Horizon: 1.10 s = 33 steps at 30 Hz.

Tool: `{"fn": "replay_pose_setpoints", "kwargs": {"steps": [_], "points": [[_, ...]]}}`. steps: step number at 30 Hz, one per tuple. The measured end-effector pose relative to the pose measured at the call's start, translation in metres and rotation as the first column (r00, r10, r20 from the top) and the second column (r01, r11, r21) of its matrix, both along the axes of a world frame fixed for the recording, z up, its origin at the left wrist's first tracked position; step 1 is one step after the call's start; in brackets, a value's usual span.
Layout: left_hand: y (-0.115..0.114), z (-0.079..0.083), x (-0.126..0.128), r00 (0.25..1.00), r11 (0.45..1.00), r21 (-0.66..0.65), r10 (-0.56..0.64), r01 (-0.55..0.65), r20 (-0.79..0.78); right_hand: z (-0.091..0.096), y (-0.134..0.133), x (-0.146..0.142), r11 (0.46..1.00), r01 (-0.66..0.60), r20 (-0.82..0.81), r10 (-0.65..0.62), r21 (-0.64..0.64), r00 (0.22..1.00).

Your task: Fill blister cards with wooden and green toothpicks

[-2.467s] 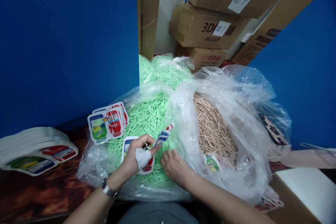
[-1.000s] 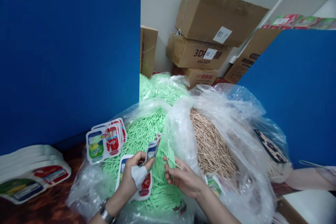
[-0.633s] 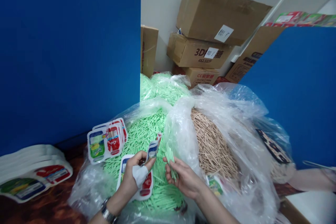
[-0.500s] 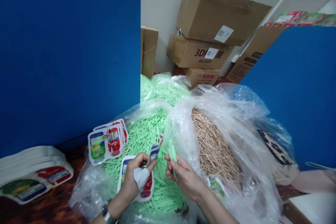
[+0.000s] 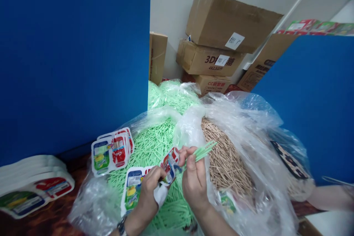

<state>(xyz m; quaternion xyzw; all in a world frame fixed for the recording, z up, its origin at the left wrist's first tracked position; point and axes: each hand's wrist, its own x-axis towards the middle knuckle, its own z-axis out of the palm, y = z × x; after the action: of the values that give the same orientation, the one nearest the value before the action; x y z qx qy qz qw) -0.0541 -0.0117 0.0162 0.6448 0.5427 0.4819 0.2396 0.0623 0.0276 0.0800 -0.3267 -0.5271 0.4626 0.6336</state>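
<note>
My left hand (image 5: 149,193), with a white bandage on it and a watch at the wrist, is closed on a printed packet (image 5: 132,191) whose open end (image 5: 170,163) is lifted toward my right hand. My right hand (image 5: 193,180) pinches a small bunch of green sticks (image 5: 204,150), their near ends at the packet's mouth and their far ends pointing up and right. Both hands hover over a clear plastic bag heaped with green sticks (image 5: 155,143). Beside it on the right lies a clear bag of tan sticks (image 5: 224,155).
A small stack of printed packets (image 5: 110,150) rests on the green heap's left. A bigger pile of packets (image 5: 30,184) lies on the dark tabletop at far left. Blue partitions (image 5: 72,55) stand left and right. Cardboard boxes (image 5: 229,22) are stacked behind.
My right hand lifted a bunch of green sticks off the heap, turned them to point up and right, and brought them to the packet. My left hand tilted the packet's mouth toward them.
</note>
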Motion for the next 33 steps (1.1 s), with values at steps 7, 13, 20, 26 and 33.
{"fn": "replay_pose_setpoints", "kwargs": {"steps": [7, 13, 20, 26, 33], "points": [[-0.001, 0.011, 0.0, 1.0, 1.0, 0.009, -0.004, 0.004, 0.027, -0.008, -0.004, -0.004, 0.998, 0.058, 0.217, -0.063, 0.027, 0.974], [0.0, 0.022, -0.002, 0.998, 0.999, 0.027, -0.031, 0.03, 0.054, -0.019, -0.012, 0.006, 0.999, -0.01, 0.439, -0.007, 0.036, 0.898], [0.002, 0.017, -0.014, 0.99, 0.994, 0.025, -0.109, 0.107, 0.087, -0.031, 0.024, 0.043, 0.99, -0.098, 0.338, 0.128, -0.104, 0.933], [0.0, 0.008, -0.014, 0.935, 0.984, -0.172, 0.012, 0.053, 0.355, -0.038, 0.027, 0.035, 0.95, -0.144, 0.145, 0.189, -0.277, 0.971], [0.003, 0.014, -0.024, 0.9, 0.98, -0.175, 0.161, -0.097, 0.404, -0.03, 0.02, 0.032, 0.961, -0.148, 0.227, 0.203, -0.235, 0.953]]}}
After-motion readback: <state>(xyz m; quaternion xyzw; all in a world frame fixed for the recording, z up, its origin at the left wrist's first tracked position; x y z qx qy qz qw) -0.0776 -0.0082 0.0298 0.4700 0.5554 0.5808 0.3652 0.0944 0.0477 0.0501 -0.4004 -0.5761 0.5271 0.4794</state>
